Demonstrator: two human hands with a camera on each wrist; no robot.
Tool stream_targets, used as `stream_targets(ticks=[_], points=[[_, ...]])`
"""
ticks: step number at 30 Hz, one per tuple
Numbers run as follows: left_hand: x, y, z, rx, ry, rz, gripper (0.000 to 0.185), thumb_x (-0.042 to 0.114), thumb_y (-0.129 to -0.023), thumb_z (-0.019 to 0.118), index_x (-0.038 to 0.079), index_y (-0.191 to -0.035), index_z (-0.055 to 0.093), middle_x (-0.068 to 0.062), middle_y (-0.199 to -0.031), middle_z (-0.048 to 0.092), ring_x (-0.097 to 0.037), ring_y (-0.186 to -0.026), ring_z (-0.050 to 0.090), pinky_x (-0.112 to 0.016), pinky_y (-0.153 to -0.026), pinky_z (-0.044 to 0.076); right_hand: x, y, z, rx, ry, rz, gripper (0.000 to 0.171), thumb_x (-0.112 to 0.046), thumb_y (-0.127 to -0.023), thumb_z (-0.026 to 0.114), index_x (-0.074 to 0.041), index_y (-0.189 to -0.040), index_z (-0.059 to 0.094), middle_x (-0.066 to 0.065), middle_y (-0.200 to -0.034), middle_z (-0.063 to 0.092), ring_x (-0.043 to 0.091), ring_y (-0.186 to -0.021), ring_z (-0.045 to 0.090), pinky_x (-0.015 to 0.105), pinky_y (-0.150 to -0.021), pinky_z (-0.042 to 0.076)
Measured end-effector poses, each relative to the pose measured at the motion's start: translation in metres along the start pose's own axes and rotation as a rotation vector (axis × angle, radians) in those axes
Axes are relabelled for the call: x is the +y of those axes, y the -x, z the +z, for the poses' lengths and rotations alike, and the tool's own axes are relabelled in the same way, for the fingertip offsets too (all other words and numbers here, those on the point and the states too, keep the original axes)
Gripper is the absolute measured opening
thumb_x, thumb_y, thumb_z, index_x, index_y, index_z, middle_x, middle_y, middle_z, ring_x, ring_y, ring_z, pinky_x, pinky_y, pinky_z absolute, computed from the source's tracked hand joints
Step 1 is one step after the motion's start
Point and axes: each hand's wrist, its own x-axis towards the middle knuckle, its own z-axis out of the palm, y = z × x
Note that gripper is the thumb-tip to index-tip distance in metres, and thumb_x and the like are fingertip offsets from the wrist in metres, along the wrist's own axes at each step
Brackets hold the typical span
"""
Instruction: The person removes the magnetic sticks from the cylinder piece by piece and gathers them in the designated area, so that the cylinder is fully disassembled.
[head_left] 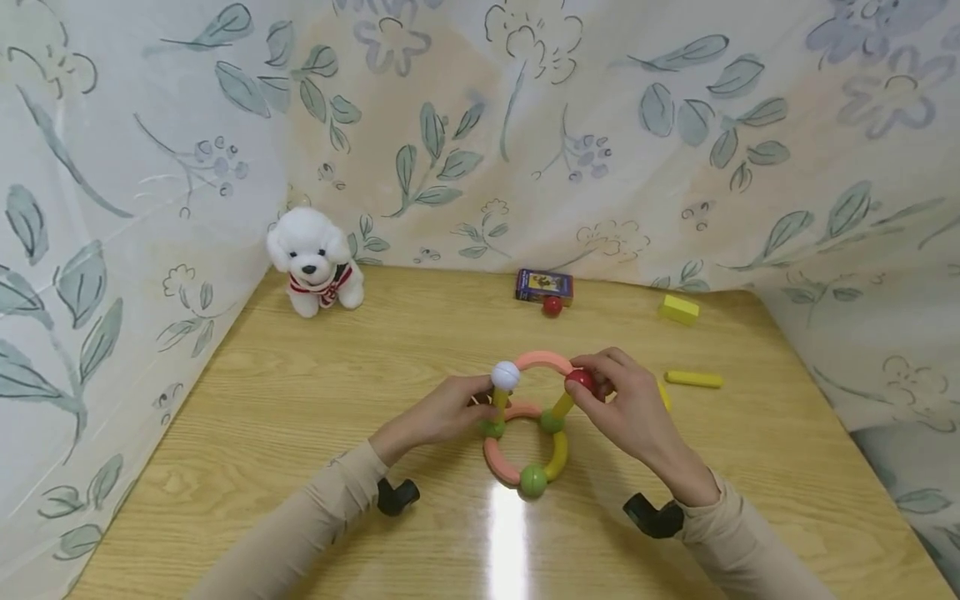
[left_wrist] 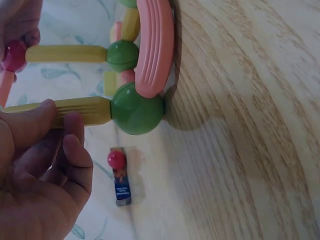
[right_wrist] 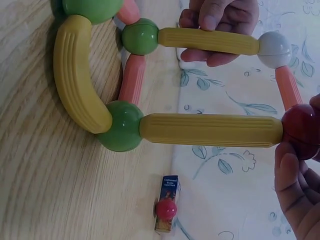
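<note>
A structure of magnetic balls and rods stands on the wooden table. Its base ring joins green balls (head_left: 533,481) with curved pink rods (head_left: 500,461) and a curved yellow rod (right_wrist: 75,75). Two straight yellow rods rise from it, one topped by a white ball (head_left: 506,376), the other by a red ball (head_left: 578,382). A curved pink rod (head_left: 544,359) spans between these tops. My left hand (head_left: 442,408) pinches the left yellow rod (left_wrist: 82,111) between thumb and fingers. At the right, my right hand (head_left: 630,400) grips the red ball above its yellow rod (right_wrist: 212,130).
At the back stand a white plush dog (head_left: 309,258) and a small box (head_left: 536,285) with a loose red ball (head_left: 552,307) before it. A yellow block (head_left: 679,310) and a yellow rod (head_left: 693,380) lie to the right. Behind my right hand peeks another yellow piece (head_left: 664,396).
</note>
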Motion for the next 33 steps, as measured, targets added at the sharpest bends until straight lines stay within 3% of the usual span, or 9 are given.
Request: stream_targets(ticks=[4,7,10,12,17,22,28,33], points=[[0.000,0.001,-0.003,-0.001,-0.029,-0.014,0.020,0.010,-0.094,0.063,0.005,-0.114,0.062,-0.010,-0.109,0.070,-0.018,-0.093,0.066,-0.024,-0.078,0.052,-0.006,-0.004,0.001,-0.026,0.039,0.010,0.028,-0.017,-0.089,0.070,-0.007,-0.115,0.068,0.005,-0.095,0.064,0.013,-0.075,0.055,0.024,-0.063,0.047],[0.004,0.004,-0.009,0.010,-0.035,-0.046,0.034,0.015,-0.092,0.067,0.007,-0.125,0.058,-0.008,-0.116,0.065,-0.014,-0.089,0.062,-0.022,-0.071,0.050,-0.009,-0.010,0.003,-0.046,0.065,-0.019,0.039,-0.022,-0.088,0.071,-0.009,-0.125,0.063,0.007,-0.107,0.065,0.019,-0.087,0.060,0.033,-0.071,0.051],[0.014,0.009,-0.019,0.069,-0.026,-0.060,0.052,0.020,-0.090,0.070,0.009,-0.137,0.050,-0.007,-0.123,0.061,-0.013,-0.088,0.058,-0.023,-0.063,0.046,-0.011,-0.017,0.005,-0.077,0.054,-0.074,0.044,-0.024,-0.088,0.072,-0.011,-0.129,0.061,0.007,-0.117,0.065,0.020,-0.096,0.060,0.036,-0.073,0.051],[0.022,0.010,-0.026,0.128,-0.025,-0.039,0.057,0.022,-0.090,0.070,0.009,-0.140,0.048,-0.008,-0.125,0.060,-0.014,-0.089,0.056,-0.023,-0.061,0.044,-0.012,-0.022,0.006,-0.102,0.037,-0.109,0.043,-0.023,-0.089,0.071,-0.012,-0.129,0.061,0.007,-0.118,0.064,0.018,-0.092,0.059,0.031,-0.071,0.050],[0.038,0.003,-0.031,0.226,-0.123,0.028,0.045,0.028,-0.093,0.066,0.006,-0.131,0.057,-0.009,-0.120,0.063,-0.017,-0.091,0.055,-0.025,-0.070,0.044,-0.014,-0.028,0.007,-0.125,0.010,-0.137,0.040,-0.021,-0.091,0.069,-0.009,-0.129,0.062,0.008,-0.119,0.064,0.013,-0.079,0.054,0.023,-0.063,0.049],[0.048,-0.014,-0.024,0.234,-0.229,-0.003,0.039,0.034,-0.097,0.059,0.008,-0.126,0.061,-0.006,-0.118,0.065,-0.017,-0.098,0.057,-0.031,-0.082,0.049,-0.013,-0.020,0.003,-0.059,0.107,-0.102,0.044,-0.028,-0.088,0.073,-0.008,-0.126,0.062,0.008,-0.112,0.065,0.018,-0.085,0.060,0.032,-0.066,0.050],[0.059,-0.035,-0.020,0.214,-0.189,-0.016,0.033,0.034,-0.098,0.058,0.009,-0.116,0.068,-0.003,-0.105,0.071,-0.018,-0.098,0.061,-0.035,-0.086,0.050,-0.009,-0.007,0.005,-0.033,0.167,-0.068,0.044,-0.024,-0.080,0.079,-0.004,-0.116,0.063,0.006,-0.094,0.064,0.013,-0.072,0.051,0.025,-0.060,0.043],[0.058,-0.039,-0.016,0.236,-0.145,0.013,0.017,0.024,-0.095,0.063,0.011,-0.101,0.072,0.000,-0.089,0.069,-0.015,-0.088,0.058,-0.031,-0.080,0.047,-0.008,-0.007,0.008,-0.017,0.174,-0.057,0.038,-0.019,-0.081,0.078,-0.002,-0.112,0.065,0.005,-0.086,0.065,0.011,-0.064,0.046,0.021,-0.055,0.040]])
